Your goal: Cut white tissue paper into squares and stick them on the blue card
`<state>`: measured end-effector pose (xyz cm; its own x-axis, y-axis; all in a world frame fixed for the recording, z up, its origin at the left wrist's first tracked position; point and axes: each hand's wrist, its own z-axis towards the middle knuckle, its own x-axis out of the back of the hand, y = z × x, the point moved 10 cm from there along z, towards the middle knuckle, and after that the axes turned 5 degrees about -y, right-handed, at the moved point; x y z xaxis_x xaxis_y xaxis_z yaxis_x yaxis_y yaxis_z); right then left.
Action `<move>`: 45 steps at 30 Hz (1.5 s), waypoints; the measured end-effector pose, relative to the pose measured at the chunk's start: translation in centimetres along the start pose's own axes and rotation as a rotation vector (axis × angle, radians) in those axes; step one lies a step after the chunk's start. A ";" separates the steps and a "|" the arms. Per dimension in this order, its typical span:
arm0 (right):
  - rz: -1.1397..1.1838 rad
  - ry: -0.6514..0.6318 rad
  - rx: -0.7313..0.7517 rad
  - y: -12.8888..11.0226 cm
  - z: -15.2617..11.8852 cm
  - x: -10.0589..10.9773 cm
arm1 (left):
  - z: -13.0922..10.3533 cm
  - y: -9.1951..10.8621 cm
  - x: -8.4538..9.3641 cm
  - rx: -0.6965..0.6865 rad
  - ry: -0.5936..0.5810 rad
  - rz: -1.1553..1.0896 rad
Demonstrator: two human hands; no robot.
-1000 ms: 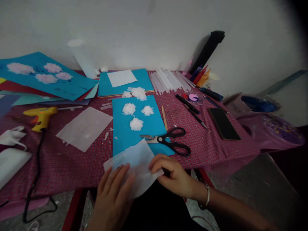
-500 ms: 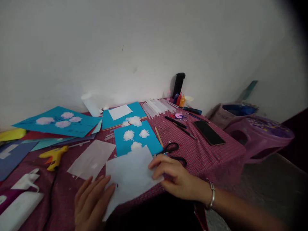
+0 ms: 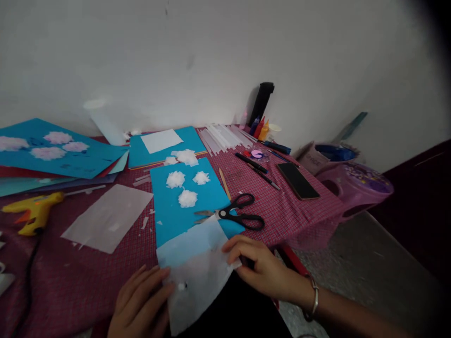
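Note:
Between my two hands hangs a thin white paper sheet (image 3: pixel 197 277), see-through enough for the blue and dark behind it to show, with a small hole near its left side. My left hand (image 3: pixel 143 300) grips the left edge, fingers laid over the front and the thumb hidden. At the right edge my right hand (image 3: pixel 255 263) pinches the sheet between thumb and fingers. Just beyond, a blue card (image 3: pixel 190 225) bears white fluffy paper puffs (image 3: pixel 188 198). Open black-handled scissors (image 3: pixel 232 213) lie across the card's right side, blades partly behind the sheet.
Another translucent sheet (image 3: pixel 109 218) lies left, beside a yellow glue gun (image 3: pixel 37 211) with its cord. White sticks (image 3: pixel 223 137), pens (image 3: pixel 257 169), a pencil (image 3: pixel 224 184) and a phone (image 3: pixel 298 180) lie on the checked cloth (image 3: pixel 296 220). A pink stool (image 3: pixel 355 188) stands right.
The view has shifted, so the table things appear further left and higher. The scissors and blue card are less covered by the sheet now. Both hands remain at its edges.

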<state>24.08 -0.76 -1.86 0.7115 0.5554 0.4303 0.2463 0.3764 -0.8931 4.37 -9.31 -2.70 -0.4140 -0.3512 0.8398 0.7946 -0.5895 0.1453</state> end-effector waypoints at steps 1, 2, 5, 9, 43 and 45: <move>0.013 0.002 -0.007 0.1 -0.2 -0.1 | 0.1 0.1 -0.2 0.013 -0.019 0.013; 0.028 0.002 -0.015 0.2 -0.3 -0.2 | 0.1 0.2 -0.4 0.033 -0.038 0.028; 0.078 0.001 -0.043 0.8 -0.6 -0.5 | -0.1 0.8 -0.6 0.070 -0.032 0.016; 0.152 -0.011 -0.094 1.4 -0.2 -0.7 | -0.3 2.0 -0.3 0.020 -0.005 -0.079; -0.575 0.009 -0.338 3.2 6.4 -0.6 | 0.6 -8.2 -2.7 1.043 -0.469 -0.244; -0.591 0.000 -0.337 3.2 6.5 -0.7 | 0.6 -8.2 -2.8 1.028 -0.463 -0.237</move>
<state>20.16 4.90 -4.20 0.3944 0.3271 0.8588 0.7854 0.3652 -0.4998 -0.78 -3.07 -5.94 -0.5679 0.1154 0.8149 0.7931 0.3414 0.5044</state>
